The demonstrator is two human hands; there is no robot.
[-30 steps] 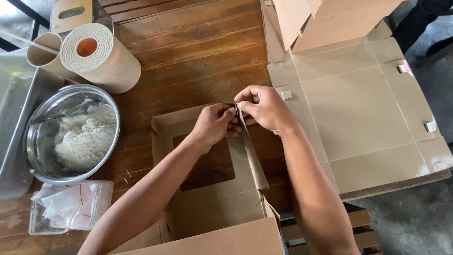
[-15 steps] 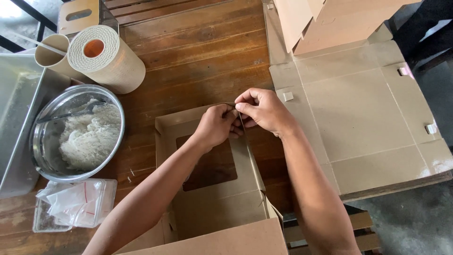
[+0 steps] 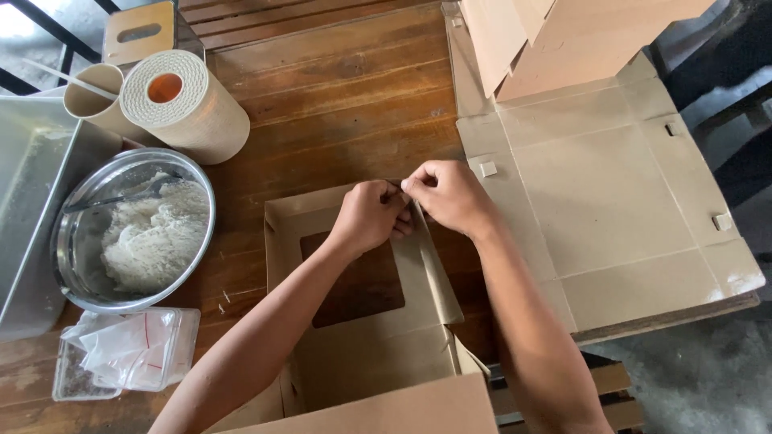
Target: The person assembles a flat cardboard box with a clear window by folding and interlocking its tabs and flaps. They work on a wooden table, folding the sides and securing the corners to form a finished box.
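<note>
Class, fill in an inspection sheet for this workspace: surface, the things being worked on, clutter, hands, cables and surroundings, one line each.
Surface: brown wooden plank table, worn.
Job's things: brown cardboard box with a square window cut-out, partly folded; both hands at its far corner.
Clutter: round metal bowl of white shredded stuff, beige paper roll, clear plastic tub of bags, flat unfolded cardboard sheet.
Hands: left hand and right hand pinch the corner flap, touching each other.
Cables: nothing seen.
Surroundings: grey floor at the right.

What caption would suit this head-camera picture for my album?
Two hands, left and right, pinch a corner of a windowed cardboard box lid beside a bowl of white shreds.
</note>
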